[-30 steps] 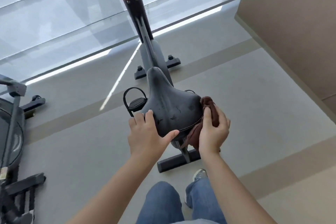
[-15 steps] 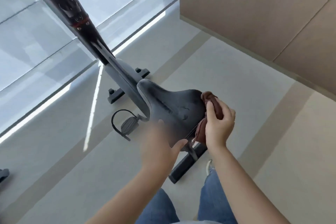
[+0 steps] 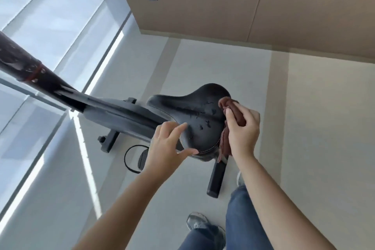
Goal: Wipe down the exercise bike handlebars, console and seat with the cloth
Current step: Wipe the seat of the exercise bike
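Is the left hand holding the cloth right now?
No, the reddish-brown cloth is bunched in the right hand; the left hand rests bare on the saddle.

The handlebars and console lie outside the top-left edge; only the black post (image 3: 30, 71) enters there. The right hand (image 3: 241, 130) covers most of the cloth (image 3: 235, 107). The left hand (image 3: 166, 148) hides part of the pedal (image 3: 142, 160) and the seat (image 3: 194, 107) edge.
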Tool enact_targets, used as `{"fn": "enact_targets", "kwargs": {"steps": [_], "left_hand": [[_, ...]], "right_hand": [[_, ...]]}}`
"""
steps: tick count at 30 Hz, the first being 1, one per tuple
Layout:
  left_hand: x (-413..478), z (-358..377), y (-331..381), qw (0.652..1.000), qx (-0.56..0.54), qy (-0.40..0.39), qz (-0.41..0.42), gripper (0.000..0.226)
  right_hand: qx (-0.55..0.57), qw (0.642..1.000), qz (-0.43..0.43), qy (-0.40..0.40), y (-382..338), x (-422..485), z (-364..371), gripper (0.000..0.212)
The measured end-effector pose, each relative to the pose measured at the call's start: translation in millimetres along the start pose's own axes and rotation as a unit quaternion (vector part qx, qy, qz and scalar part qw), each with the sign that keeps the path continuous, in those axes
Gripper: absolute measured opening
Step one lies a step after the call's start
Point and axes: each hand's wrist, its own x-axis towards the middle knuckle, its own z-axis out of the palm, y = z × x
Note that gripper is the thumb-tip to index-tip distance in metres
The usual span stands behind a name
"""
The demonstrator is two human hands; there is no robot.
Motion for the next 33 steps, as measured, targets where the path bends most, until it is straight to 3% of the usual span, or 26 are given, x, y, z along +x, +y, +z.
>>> {"fn": "enact_targets", "kwargs": {"steps": [5,8,12,18,20,23,25,28,33], "left_hand": [[58,-24,-35,0.982,0.139,-0.068,0.106,0.085],[79,-24,-40,0.981,0.115,-0.111,0.107,0.092],[83,-21,-43,0.986,0.091,-0.082,0.114,0.090],[84,-18,-43,0.987,0.093,-0.058,0.118,0.091],[84,-18,-44,0.987,0.098,-0.055,0.114,0.091],[84,-19,-43,0.989,0.090,-0.047,0.111,0.091],[86,-18,-43,0.989,0.084,-0.040,0.116,0.091],[90,-16,-47,0.989,0.072,-0.029,0.128,0.092],[96,-15,-54,0.984,0.064,-0.040,0.164,0.092]], "right_hand": [[-0.013,0.996,0.042,-0.080,-8,58,4,0.023],[0.022,0.999,0.045,-0.017,3,18,0,0.022],[0.031,0.999,0.030,0.027,11,-23,-1,0.020],[0.003,0.990,0.022,-0.138,-8,81,8,0.019],[0.000,0.992,0.028,-0.119,-7,72,6,0.021],[0.014,1.000,0.014,-0.009,3,7,-3,0.026],[-0.023,0.999,-0.008,0.037,3,-33,-3,0.027],[-0.138,0.985,-0.089,0.047,-11,-22,5,0.022],[-0.349,0.916,-0.168,-0.104,-50,37,28,0.021]]}}
